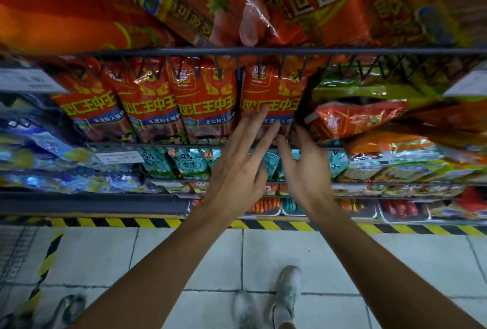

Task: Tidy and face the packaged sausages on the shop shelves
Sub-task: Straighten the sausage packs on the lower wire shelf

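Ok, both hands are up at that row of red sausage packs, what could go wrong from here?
1. The left hand has straight fingers on the rightmost upright red pack; a hard push could tip it out of line.
2. The tilted red pack beside the right hand lies askew and might slide forward off the shelf if bumped.
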